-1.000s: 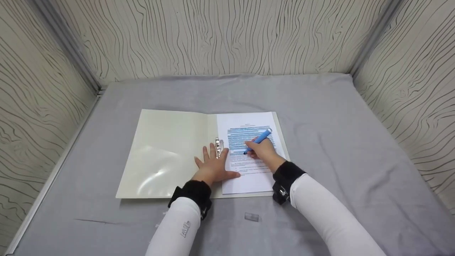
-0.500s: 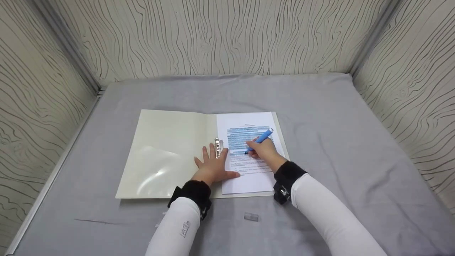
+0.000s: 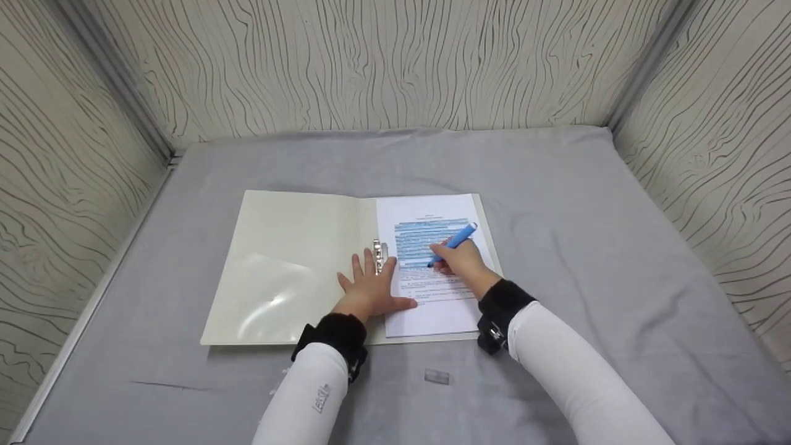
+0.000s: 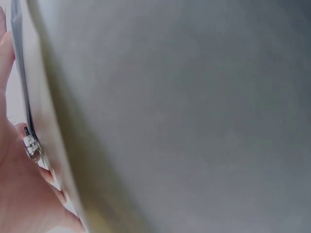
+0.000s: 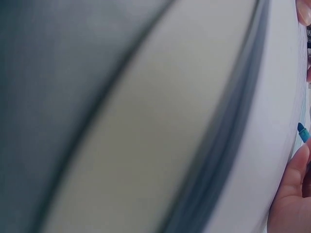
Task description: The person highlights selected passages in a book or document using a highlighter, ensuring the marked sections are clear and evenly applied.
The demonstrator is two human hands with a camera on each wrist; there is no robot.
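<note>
My right hand (image 3: 460,259) grips a blue highlighter (image 3: 462,235), its dark tip down on the printed page (image 3: 426,318). Blue marking covers the upper lines of text; the lower lines are plain. In the right wrist view the highlighter's tip (image 5: 301,128) shows beside the thumb at the right edge. My left hand (image 3: 369,293) lies spread, its thumb on the page's left side and its other fingers near the metal clip (image 3: 378,256). The page lies in an opened cream folder (image 3: 290,235). The left wrist view shows part of the left hand (image 4: 24,194) along the folder's edge.
A small clear grey cap-like piece (image 3: 437,376) lies on the grey cloth (image 3: 556,173) in front of the folder. Patterned panels (image 3: 383,68) stand at the back and both sides. A dark crease (image 3: 167,385) marks the cloth at left.
The right hand and highlighter have shifted slightly to the right along a line of text. The left hand and folder have stayed in place.
</note>
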